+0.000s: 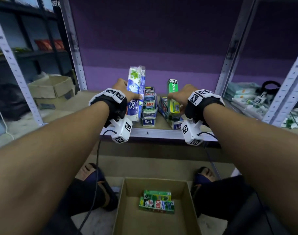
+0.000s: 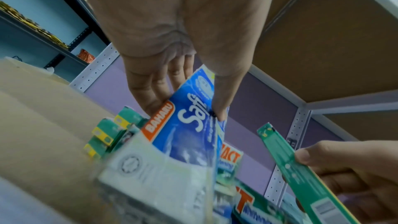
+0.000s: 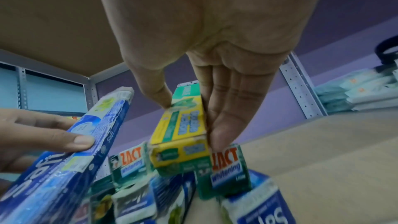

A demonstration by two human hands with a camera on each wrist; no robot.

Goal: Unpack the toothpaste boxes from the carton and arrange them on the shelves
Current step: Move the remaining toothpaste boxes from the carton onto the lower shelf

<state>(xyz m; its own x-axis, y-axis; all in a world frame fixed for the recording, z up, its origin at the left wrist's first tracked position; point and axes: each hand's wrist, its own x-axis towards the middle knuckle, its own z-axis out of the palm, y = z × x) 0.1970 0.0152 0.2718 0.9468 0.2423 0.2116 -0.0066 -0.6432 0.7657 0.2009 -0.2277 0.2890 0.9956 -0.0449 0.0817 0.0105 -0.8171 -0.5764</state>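
My left hand (image 1: 130, 89) grips a large blue Safi toothpaste pack (image 1: 136, 92), held nearly upright at the left of the shelf (image 1: 161, 133). In the left wrist view the left hand (image 2: 187, 110) has its thumb and fingers on opposite faces of the Safi pack (image 2: 189, 134). My right hand (image 1: 174, 95) pinches a green and yellow toothpaste box (image 1: 173, 87) standing on end over a leaning pile (image 1: 170, 111); the right hand (image 3: 191, 120) clamps that box (image 3: 183, 125) by its sides. A stack of ZACT and Safi boxes (image 1: 149, 106) stands between the hands. The carton (image 1: 122, 200) on the floor holds a few green boxes (image 1: 157, 200).
Grey perforated uprights (image 1: 229, 65) frame the shelf bay, and a purple panel backs it. The right bay holds pale soft packets (image 1: 246, 99). An open cardboard box (image 1: 53, 87) sits on the floor at left. My sandalled feet (image 1: 90, 175) flank the carton.
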